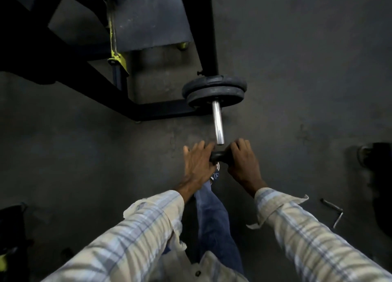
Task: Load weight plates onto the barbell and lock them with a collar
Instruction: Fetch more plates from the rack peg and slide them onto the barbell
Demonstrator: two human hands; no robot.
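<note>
Beyond the grip, a black frame [135, 109] with chipped yellow paint on the grey floor [297, 69]; off to the right of the grip, a bent metal rod [335, 212] lying on the floor. Straight ahead of the grip, bare chrome barbell sleeve [218, 122], two plates [214, 93] already seated at its far end. Left hand [198, 165] and right hand [244, 163] both closed on a dark plate [218, 156], edge-on, just under the sleeve's near tip.
</note>
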